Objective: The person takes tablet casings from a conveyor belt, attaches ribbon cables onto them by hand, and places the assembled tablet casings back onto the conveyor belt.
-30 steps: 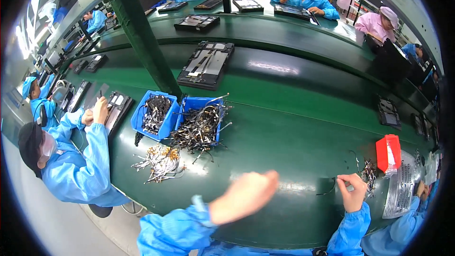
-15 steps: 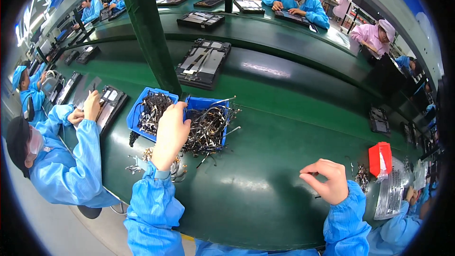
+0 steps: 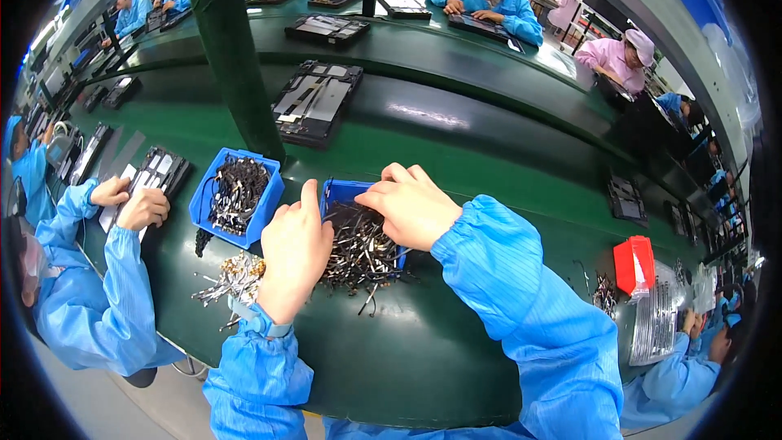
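A blue bin (image 3: 346, 187) heaped with thin black cables (image 3: 358, 248) with silvery ends stands before me. My right hand (image 3: 411, 205) is over its far part, thumb and fingers pinched together at a thin black cable. My left hand (image 3: 297, 253) is at the bin's left side, its index finger pointing away from me and the other fingers curled. What those fingers hold, if anything, is hidden. Left of it stands a second blue bin (image 3: 269, 208) of dark cables. A loose pile of silvery cables with gold-coloured ends (image 3: 232, 281) lies beside my left wrist.
A green post (image 3: 232, 57) rises behind the bins. Beyond it lies an opened flat device (image 3: 318, 102). On the right are a red bin (image 3: 634, 265), a small cable pile (image 3: 604, 295) and clear plastic trays (image 3: 654, 326). A co-worker (image 3: 98, 285) handles a device at left.
My right hand has come from the table's right side to the right cable bin. My left hand has drawn slightly nearer to me. The view has shifted a little.
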Demonstrator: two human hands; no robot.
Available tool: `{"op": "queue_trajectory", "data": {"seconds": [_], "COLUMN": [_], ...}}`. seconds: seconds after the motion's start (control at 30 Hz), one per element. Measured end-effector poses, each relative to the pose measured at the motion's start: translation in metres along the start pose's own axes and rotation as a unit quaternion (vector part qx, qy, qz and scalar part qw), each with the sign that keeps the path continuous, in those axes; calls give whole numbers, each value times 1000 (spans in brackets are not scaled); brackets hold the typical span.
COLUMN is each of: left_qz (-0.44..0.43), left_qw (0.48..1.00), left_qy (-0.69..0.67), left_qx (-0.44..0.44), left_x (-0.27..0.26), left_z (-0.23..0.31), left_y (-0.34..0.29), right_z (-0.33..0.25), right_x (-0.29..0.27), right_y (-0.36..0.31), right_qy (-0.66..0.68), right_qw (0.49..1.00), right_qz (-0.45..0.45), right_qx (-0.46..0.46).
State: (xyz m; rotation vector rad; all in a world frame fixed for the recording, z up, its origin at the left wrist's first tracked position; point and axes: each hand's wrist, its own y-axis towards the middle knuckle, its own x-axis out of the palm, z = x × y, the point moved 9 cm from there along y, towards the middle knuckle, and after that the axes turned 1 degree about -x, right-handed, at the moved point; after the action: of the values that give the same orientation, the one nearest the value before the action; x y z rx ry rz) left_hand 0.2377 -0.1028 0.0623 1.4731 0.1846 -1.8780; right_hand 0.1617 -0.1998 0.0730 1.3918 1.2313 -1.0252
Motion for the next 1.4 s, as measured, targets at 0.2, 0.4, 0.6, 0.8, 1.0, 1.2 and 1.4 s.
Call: {"op": "queue_trajectory", "data": {"seconds": [0.2, 0.4, 0.6, 0.8, 1.0, 1.2, 1.4], "left_qz": [-5, 36, -143, -89, -72, -64, -69], "left_qw": [1000, 993, 977, 974, 987, 980, 979], "left_qy": [17, 46, 5, 0, 44, 86, -48], "left_qx": [21, 100, 156, 209, 136, 166, 188], "left_x": [-18, -64, 18, 35, 38, 47, 0], "left_z": [6, 48, 67, 79, 62, 59, 92], "left_y": [-9, -56, -134, -125, -124, -124, -147], "right_z": [-1, -6, -30, -60, -41, -40, -16], "right_x": [11, -6, -31, -76, -91, -92, -121], "right_y": [4, -11, -23, -62, -86, -104, -134], "right_qy": [-37, -16, 39, 37, 50, 67, 64], "right_qw": [999, 999, 995, 990, 991, 988, 983], "right_qz": [-27, 11, 45, 79, 102, 122, 171], "right_qx": [22, -32, -79, -110, -66, -67, -28]}}
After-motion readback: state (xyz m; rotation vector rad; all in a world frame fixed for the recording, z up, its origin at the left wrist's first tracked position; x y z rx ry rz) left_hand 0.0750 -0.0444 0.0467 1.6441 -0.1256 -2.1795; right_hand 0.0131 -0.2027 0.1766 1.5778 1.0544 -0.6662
